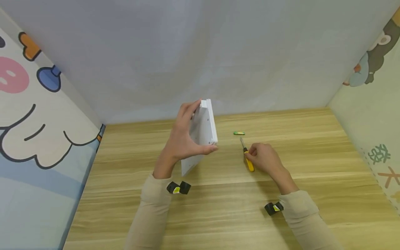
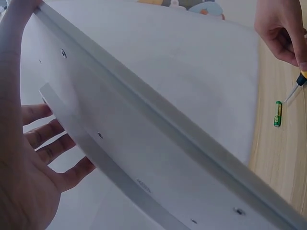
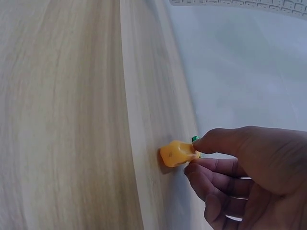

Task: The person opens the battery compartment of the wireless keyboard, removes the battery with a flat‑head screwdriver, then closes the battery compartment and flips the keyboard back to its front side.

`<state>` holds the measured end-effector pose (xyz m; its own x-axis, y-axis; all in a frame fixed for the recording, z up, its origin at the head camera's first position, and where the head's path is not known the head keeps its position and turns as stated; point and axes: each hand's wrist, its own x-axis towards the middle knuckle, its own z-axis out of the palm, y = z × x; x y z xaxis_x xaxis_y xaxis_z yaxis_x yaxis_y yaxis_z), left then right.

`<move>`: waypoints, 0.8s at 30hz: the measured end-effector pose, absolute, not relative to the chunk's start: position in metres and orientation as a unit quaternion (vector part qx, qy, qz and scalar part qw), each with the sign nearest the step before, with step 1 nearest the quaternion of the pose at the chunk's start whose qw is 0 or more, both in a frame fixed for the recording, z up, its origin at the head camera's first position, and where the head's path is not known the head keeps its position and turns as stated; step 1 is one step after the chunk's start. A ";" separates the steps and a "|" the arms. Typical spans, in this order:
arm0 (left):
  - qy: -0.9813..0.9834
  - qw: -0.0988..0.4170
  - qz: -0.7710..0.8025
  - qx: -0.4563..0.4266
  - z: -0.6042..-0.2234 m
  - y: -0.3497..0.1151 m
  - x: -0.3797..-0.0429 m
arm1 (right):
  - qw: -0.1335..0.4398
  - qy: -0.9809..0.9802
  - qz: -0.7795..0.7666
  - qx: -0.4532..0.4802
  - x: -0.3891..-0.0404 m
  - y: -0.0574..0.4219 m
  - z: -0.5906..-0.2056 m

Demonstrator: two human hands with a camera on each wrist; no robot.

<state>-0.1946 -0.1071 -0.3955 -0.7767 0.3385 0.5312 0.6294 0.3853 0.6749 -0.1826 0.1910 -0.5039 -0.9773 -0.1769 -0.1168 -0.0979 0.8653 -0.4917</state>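
A white keyboard (image 1: pixel 201 126) stands tilted up on its side, held by my left hand (image 1: pixel 179 140) with the thumb at the near edge and the fingers at the far one. Its underside, with several small screw holes, faces the left wrist camera; a row of keys (image 3: pixel 240 4) shows at the top of the right wrist view. My right hand (image 1: pixel 265 158) pinches the yellow and black handle of a screwdriver (image 1: pixel 250 165) between thumb and fingers, low over the table. Just beyond the screwdriver's tip lies a green battery (image 1: pixel 239 133).
The wooden table (image 1: pixel 218 215) runs back to a pale wall (image 1: pixel 218 52). Panels with cartoon prints (image 1: pixel 34 135) stand at the left and right sides. Each wrist wears a small black camera (image 1: pixel 179 188).
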 end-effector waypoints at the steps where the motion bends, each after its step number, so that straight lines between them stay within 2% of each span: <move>1: -0.813 0.159 -0.474 -0.297 -0.395 -0.108 -0.195 | 0.080 0.962 -0.249 -0.072 -0.182 0.191 -0.504; 24: -0.725 0.169 -0.604 -0.286 -0.402 -0.112 -0.187 | 0.090 0.962 -0.249 -0.066 -0.183 0.192 -0.503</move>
